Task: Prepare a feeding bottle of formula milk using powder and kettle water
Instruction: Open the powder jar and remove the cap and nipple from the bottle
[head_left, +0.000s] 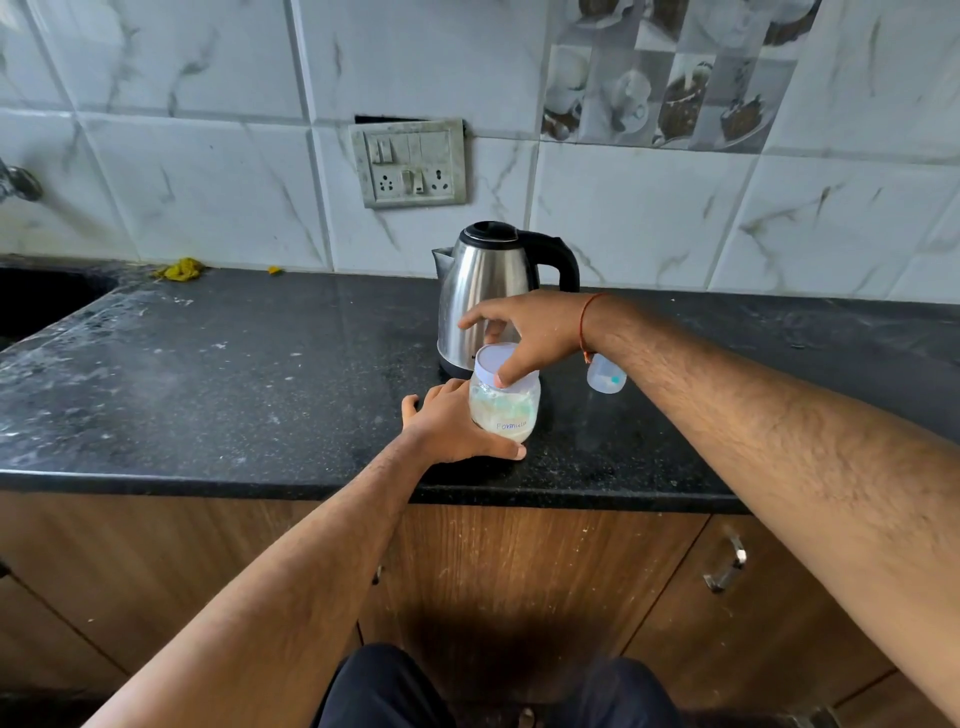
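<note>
Small clear plastic jar of white powder (505, 408) standing on the black speckled stone counter (234, 374), just in front of the steel electric kettle with black handle (491, 280). Left hand (457, 423) curled round the jar body, thumb under its front. Right hand (524, 332) on the white round lid (496, 358), fingers and thumb pinching its rim. Best to hold the jar firmly and upright, turn only the lid, lift straight to avoid spilling. Handwritten "Formula" readable on the jar. Small translucent feeding bottle (605, 376) partly hidden behind the right wrist.
</note>
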